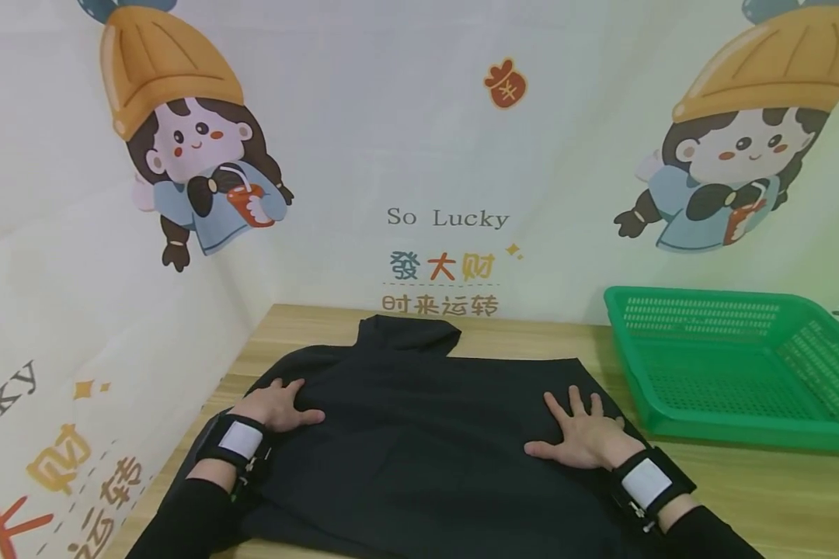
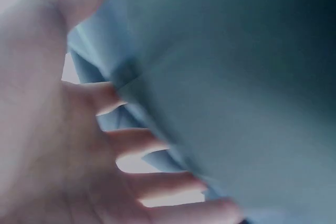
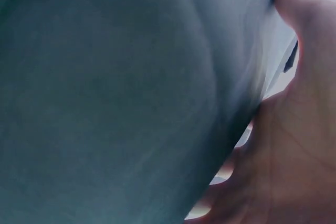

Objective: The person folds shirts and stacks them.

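A black garment (image 1: 419,435) lies spread on the wooden table, with a collar-like or hood-like piece (image 1: 409,334) sticking out at its far edge. My left hand (image 1: 276,405) rests on the garment's left side, fingers spread and thumb pointing inward. On the right side, my right hand (image 1: 582,435) touches the cloth with its fingers splayed. Both wrist views show the cloth close up, bluish there, against the fingertips of the left hand (image 2: 63,129) and the right hand (image 3: 294,140). Neither hand grips the fabric. The garment's near edge runs partly out of the head view.
A green plastic basket (image 1: 699,435) with perforated sides stands on the table (image 1: 762,497) at the right, close to the garment. Behind and to the left hangs a pale printed backdrop (image 1: 363,124) with cartoon figures and lettering.
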Motion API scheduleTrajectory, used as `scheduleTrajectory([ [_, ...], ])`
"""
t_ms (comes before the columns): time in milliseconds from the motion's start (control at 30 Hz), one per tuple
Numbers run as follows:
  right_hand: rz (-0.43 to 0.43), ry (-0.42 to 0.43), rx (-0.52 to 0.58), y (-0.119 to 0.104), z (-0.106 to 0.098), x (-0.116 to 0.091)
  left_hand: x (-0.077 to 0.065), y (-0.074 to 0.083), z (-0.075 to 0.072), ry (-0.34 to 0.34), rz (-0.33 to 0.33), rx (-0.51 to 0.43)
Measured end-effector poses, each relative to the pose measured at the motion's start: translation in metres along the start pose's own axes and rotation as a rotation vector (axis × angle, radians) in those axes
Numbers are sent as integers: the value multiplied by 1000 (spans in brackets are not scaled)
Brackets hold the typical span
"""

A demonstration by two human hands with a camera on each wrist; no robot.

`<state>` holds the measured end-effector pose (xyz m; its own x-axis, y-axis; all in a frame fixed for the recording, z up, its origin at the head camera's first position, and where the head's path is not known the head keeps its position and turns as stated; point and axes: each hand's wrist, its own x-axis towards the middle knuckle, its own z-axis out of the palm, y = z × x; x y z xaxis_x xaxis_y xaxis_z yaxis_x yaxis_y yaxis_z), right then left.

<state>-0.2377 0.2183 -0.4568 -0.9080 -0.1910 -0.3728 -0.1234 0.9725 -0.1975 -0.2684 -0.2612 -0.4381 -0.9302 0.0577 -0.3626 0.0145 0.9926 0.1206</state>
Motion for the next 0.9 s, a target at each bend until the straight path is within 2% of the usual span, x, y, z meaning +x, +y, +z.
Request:
scheduleTrajectory([
  [100, -10, -16, -34, -1, -7, -3, 4, 1, -15, -40, -1, -5],
  [167, -24, -12, -67, 0, -14, -2, 10, 1, -25, -25, 12, -7],
  [267, -59, 64, -111, 0, -25, 4, 23, 1, -35, 76, 67, -35],
  [400, -102, 217, -94, 0, -42, 24, 50, 3, -41, 226, 164, -78],
  [500, -110, 256, -67, 2, -53, 43, 71, 13, -39, 253, 199, -120],
  [600, -110, 215, -64, 5, -59, 60, 91, 28, -33, 225, 206, -145],
  [667, -130, 188, -68, 8, -59, 69, 100, 37, -27, 203, 183, -110],
  [733, -152, 197, -65, 11, -57, 76, 106, 43, -23, 197, 157, -51],
  [800, -160, 242, -51, 14, -52, 81, 110, 49, -20, 200, 145, 27],
  [900, -149, 324, -6, 19, -47, 83, 112, 54, -17, 205, 161, 62],
])
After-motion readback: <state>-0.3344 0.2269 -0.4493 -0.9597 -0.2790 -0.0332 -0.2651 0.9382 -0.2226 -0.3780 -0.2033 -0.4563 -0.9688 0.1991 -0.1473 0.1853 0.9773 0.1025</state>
